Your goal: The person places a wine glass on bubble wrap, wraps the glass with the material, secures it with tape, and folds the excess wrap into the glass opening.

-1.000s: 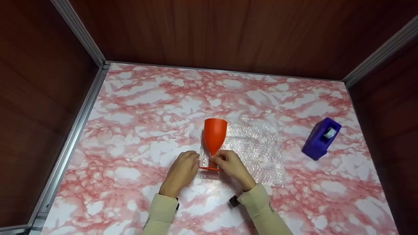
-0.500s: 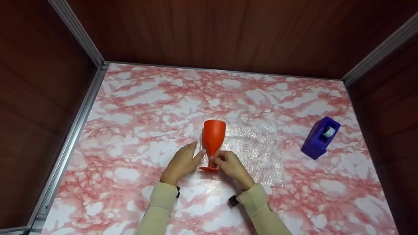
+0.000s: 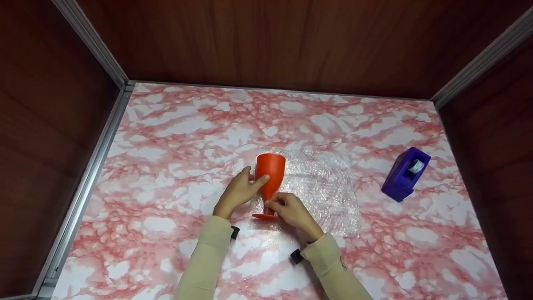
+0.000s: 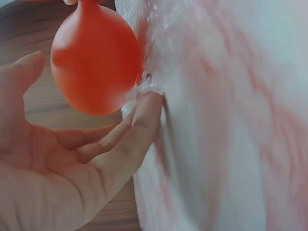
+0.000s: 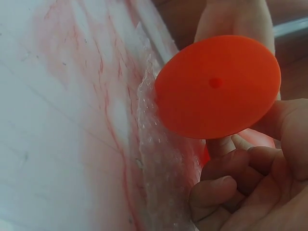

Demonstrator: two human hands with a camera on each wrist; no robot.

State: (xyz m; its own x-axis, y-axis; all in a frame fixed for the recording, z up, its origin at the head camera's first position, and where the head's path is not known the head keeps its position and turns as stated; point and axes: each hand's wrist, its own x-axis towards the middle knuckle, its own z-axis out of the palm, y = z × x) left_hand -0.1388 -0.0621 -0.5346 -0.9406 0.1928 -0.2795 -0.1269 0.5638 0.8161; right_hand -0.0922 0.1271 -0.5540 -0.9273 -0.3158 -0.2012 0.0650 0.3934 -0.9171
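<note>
One relaxed left hand point(image 3: 238, 192) grasps nothing, its fingertips at the left edge of the clear bubble wrap point(image 3: 322, 183). Just beside its thumb, the orange goblet point(image 3: 272, 166) lies on its side over the left part of the bubble wrap; the right hand point(image 3: 294, 210) pinches its stem. The work seems early: the goblet is in place, but the bubble wrap lies mostly flat, not yet folded over it, and farther right on the tabletop point(image 3: 399, 129) the purple tape dispenser point(image 3: 400, 181) sits untouched.
</note>
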